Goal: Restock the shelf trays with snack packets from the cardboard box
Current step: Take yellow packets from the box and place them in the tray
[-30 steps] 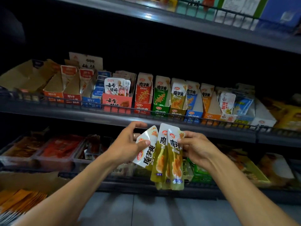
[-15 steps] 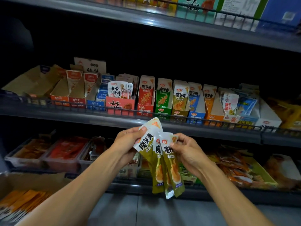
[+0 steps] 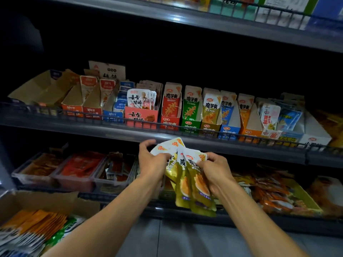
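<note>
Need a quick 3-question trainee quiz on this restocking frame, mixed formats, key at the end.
1. True or false: only the right hand grips the olive-yellow packets.
2. Which display box on the middle shelf matches the held packets' colour? A) red box B) green box C) olive-yellow box
3. Fill in: the cardboard box of spare packets sits at the lower ___ of the view.

Key
1. False; the left hand pinches them too.
2. C
3. left

"魔芋爽" on the shelf cartons — "20" on held packets.
</note>
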The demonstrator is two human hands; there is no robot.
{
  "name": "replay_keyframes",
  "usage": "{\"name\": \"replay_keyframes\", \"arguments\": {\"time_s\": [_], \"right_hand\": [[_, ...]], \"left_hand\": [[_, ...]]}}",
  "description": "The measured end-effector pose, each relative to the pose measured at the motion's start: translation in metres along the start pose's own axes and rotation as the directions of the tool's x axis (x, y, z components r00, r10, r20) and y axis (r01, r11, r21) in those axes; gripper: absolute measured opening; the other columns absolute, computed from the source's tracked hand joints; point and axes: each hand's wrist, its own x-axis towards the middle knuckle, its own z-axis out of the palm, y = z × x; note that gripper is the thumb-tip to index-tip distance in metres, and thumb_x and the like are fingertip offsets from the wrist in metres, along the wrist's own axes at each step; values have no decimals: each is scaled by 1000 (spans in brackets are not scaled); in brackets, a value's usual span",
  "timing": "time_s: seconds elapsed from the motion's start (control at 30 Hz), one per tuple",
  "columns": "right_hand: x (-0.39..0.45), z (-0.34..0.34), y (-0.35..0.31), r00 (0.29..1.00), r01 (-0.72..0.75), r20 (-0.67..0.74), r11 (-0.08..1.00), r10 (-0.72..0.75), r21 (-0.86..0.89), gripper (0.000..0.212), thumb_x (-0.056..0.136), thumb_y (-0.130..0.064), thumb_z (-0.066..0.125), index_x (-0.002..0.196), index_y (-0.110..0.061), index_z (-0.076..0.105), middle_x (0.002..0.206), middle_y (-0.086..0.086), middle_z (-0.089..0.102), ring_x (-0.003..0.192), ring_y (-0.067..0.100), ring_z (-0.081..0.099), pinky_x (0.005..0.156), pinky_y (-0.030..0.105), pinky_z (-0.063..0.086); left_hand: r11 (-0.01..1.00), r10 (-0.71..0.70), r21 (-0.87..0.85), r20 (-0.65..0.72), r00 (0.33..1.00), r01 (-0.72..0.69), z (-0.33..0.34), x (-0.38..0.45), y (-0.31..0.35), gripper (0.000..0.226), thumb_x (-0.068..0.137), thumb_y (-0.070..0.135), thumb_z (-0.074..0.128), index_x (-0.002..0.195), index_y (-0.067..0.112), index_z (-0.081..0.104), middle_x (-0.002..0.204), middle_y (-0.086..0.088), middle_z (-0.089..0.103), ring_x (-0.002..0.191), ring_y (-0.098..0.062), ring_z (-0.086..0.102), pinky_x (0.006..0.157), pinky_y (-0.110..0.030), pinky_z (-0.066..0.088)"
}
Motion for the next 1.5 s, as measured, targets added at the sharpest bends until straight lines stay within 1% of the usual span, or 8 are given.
{"name": "replay_keyframes", "arguments": {"time_s": [0.1, 0.33, 0.6, 0.8, 0.93, 1.07, 1.27, 1.5], "right_hand": [[3, -10, -6, 999, 36, 13, 997, -37, 68, 18, 94, 3, 57, 91, -11, 68, 91, 11, 74, 83, 25, 72, 74, 43, 61], [9, -21, -32, 970, 235, 11, 946, -243, 223, 18, 94, 3, 58, 92, -12, 66, 90, 8, 76, 85, 22, 73, 75, 39, 59], [22, -24, -37, 905, 410, -130, 912, -406, 9, 20, 96, -5, 56, 91, -22, 66, 95, 1, 74, 91, 19, 71, 78, 40, 59], [30, -31, -47, 933, 317, -204, 945, -296, 81, 20, 95, -5, 57, 91, -22, 66, 95, 2, 74, 85, 17, 72, 76, 40, 61], [31, -37, -53, 902, 368, -205, 925, -379, -91, 20, 92, -7, 60, 89, -25, 68, 91, -2, 75, 83, 14, 72, 75, 39, 61], [27, -39, -57, 931, 330, -200, 938, -305, 104, 24, 95, -2, 53, 92, -23, 64, 92, 4, 74, 81, 19, 72, 72, 40, 61], [25, -45, -61, 978, 207, -70, 894, -195, 396, 31, 95, -6, 52, 123, -19, 55, 108, 12, 68, 79, 22, 71, 59, 34, 58], [42, -73, -76, 947, 216, 222, 972, -233, 97, 55, 86, 10, 63, 131, -19, 50, 108, 9, 69, 95, 25, 70, 82, 45, 59]], "left_hand": [[910, 272, 298, 99, 957, -290, -10, 4, 6, 36, 86, -12, 56, 97, 21, 50, 101, -6, 60, 48, -17, 49, 47, -29, 42], [789, 210, 477, 383, 900, -387, 2, 0, 13, 49, 90, -15, 39, 101, 22, 69, 117, -4, 64, 34, -5, 39, 37, -19, 32], [703, 136, 572, 476, 869, -423, 27, -6, 22, 45, 88, -7, 38, 77, 21, 72, 95, 1, 72, 85, -18, 65, 73, -26, 49], [795, 94, 487, 490, 867, -362, 45, -2, 26, 43, 95, 28, 52, 56, 16, 66, 60, 8, 67, 62, -12, 63, 73, -31, 48], [833, 30, 448, 549, 835, -324, 47, -2, 28, 80, 78, 82, 50, 77, 5, 72, 71, -2, 72, 70, -17, 69, 81, -34, 52], [731, 55, 518, 603, 796, -444, 55, -8, 29, 24, 77, 49, 78, 80, 25, 77, 91, 14, 76, 90, -3, 70, 92, -35, 54], [750, 75, 427, 703, 707, -505, 67, -12, 30, 17, 87, 32, 73, 96, 18, 76, 92, 11, 76, 89, -3, 71, 92, -34, 55], [746, 26, 421, 756, 654, -516, 71, 4, 33, 16, 86, 28, 75, 98, 18, 76, 91, 10, 77, 85, -6, 73, 79, -25, 57]]}}
